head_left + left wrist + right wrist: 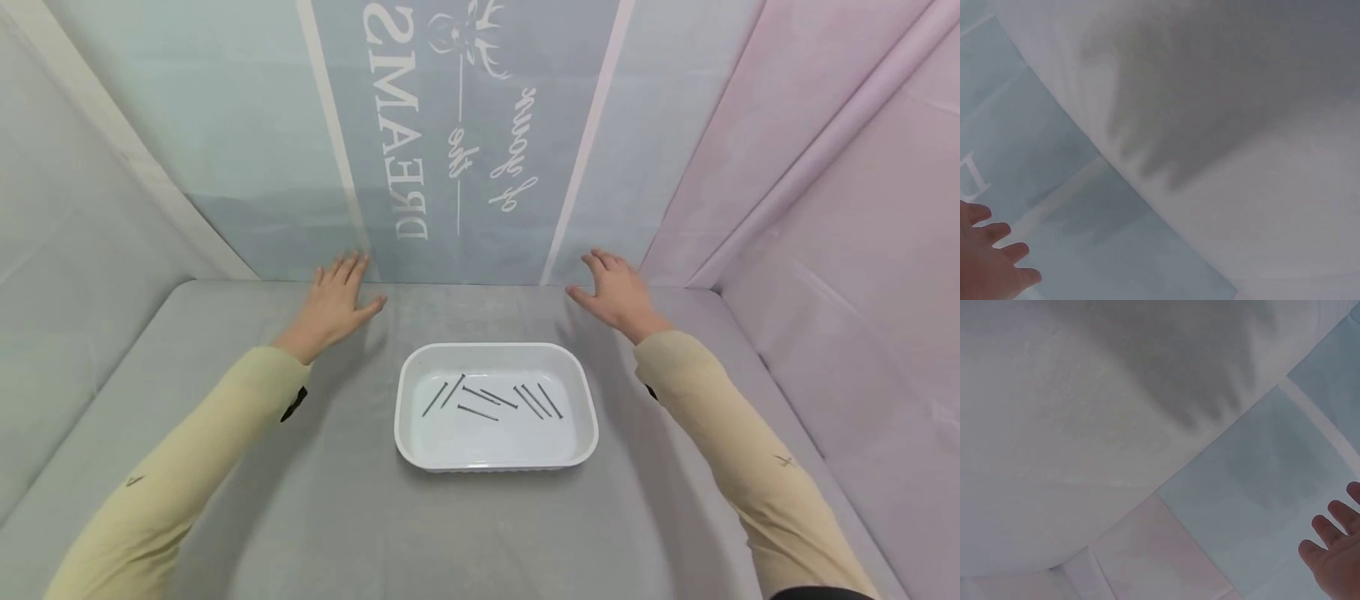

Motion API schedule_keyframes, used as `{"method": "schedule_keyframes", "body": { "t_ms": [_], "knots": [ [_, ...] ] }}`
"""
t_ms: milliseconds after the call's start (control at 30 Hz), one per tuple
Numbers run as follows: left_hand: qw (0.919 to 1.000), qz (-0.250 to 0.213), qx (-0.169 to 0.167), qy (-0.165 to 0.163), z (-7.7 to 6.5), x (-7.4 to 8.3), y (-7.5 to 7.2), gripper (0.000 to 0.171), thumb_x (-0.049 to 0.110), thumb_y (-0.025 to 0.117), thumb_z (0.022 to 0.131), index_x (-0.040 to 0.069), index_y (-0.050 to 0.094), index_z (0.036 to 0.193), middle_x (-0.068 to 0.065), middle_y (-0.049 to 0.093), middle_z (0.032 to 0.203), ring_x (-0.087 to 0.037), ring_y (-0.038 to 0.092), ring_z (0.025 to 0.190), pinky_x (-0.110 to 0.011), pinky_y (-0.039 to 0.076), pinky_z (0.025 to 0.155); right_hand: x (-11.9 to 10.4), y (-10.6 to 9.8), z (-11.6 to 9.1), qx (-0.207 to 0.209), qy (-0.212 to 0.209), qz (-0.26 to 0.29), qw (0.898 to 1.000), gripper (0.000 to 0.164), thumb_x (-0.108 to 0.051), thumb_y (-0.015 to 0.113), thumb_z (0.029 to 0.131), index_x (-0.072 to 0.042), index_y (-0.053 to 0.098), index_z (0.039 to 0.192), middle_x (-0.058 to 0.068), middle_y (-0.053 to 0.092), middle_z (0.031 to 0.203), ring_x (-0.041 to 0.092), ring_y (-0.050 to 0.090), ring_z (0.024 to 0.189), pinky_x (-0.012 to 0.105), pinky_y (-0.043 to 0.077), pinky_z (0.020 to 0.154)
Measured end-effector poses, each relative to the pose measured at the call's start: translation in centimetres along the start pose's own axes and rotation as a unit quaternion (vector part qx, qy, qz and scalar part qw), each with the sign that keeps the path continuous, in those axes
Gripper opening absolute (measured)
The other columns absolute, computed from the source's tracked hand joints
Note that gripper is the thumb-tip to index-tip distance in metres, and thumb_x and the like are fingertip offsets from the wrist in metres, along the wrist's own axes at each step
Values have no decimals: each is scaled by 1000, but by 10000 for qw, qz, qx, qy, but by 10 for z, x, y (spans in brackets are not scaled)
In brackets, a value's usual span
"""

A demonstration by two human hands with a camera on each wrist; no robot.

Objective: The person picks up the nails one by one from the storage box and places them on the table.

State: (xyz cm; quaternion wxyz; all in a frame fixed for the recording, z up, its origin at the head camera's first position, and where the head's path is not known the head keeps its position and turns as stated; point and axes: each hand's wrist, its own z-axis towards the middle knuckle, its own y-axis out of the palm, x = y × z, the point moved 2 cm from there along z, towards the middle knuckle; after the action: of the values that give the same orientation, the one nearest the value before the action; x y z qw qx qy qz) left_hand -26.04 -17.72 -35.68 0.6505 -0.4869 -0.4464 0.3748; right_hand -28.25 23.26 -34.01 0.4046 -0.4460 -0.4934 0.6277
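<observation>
White tray w/ dark grey nails inside. Table cloth plain light grey. Back wall sheet pale blue-green, w/ a darker grey-blue band edged by white stripes, white lettering & an antlered deer motif. Right wall sheet pale pink. Sleeves pale yellow, small dark marks on them.

A gray table sits inside soft walls. The back wall is light blue with white letters. The right wall is pink.
</observation>
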Motion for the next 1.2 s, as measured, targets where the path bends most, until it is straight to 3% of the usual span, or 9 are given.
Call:
{"method": "schedule_keyframes", "body": {
  "t_ms": [367, 633, 900, 1200],
  "knots": [
    [9993, -99, -183, 296, -8, 18, -4, 67, 36, 48, 91, -6, 27, 139, -27, 30, 140, -42, 25, 129, -54, 15, 105, -15, -1, -9, -153, 76, 277, 9995, 62, -39, 52, 89, 2, 39, 133, 24, 36, 135, 40, 33, 124, 54, 34, 94],
    [9979, -408, -418, 291, -10, 34, -8, 64, 33, 49, 92, -6, 28, 138, -27, 34, 137, -41, 34, 125, -51, 28, 101, -22, -5, -15, -318, 68, 311, 9990, 60, -37, 50, 90, 3, 39, 132, 25, 37, 134, 40, 37, 121, 53, 35, 94],
    [9959, -510, -604, 451, -12, 48, -13, 51, 28, 49, 91, -7, 45, 128, -24, 46, 128, -39, 42, 118, -49, 34, 97, -25, -8, -23, -269, 54, 660, 9974, 57, -35, 50, 90, 4, 41, 130, 25, 40, 132, 39, 41, 118, 52, 36, 93],
    [9940, -524, -793, 549, -15, 61, -18, 43, 24, 55, 89, -6, 54, 118, -23, 53, 120, -37, 48, 112, -47, 38, 93, -31, -11, -34, -239, 16, 892, 9957, 54, -35, 50, 90, 3, 44, 129, 23, 43, 130, 36, 48, 110, 50, 42, 87]
  ]
}}
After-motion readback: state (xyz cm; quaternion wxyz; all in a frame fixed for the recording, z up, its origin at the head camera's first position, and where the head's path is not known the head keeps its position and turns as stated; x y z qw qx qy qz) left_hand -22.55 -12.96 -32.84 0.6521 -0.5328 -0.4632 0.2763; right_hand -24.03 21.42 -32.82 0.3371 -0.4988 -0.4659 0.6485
